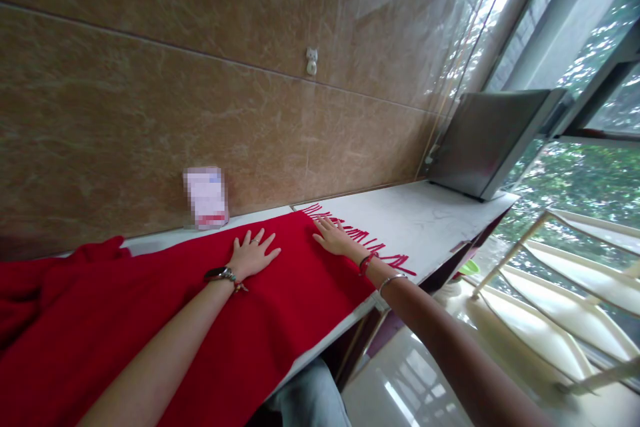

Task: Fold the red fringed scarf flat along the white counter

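Observation:
A red scarf (290,300) with a fringed end lies spread along the white countertop (385,210), its left part bunched in folds. My left hand (251,255) rests flat on the cloth with its fingers spread. Close to the fringe (360,237), my right hand (334,238) is laid palm down, fingers stretched toward the wall. Neither hand grips anything. The scarf's near edge hangs over the counter's front.
A blurred white and pink item (207,198) leans against the brown tiled wall (150,100). At the counter's far right end stands a grey metallic appliance (490,140). A cream tiered rack (550,300) is on the floor by the windows. A small white hook (311,61) sticks to the wall.

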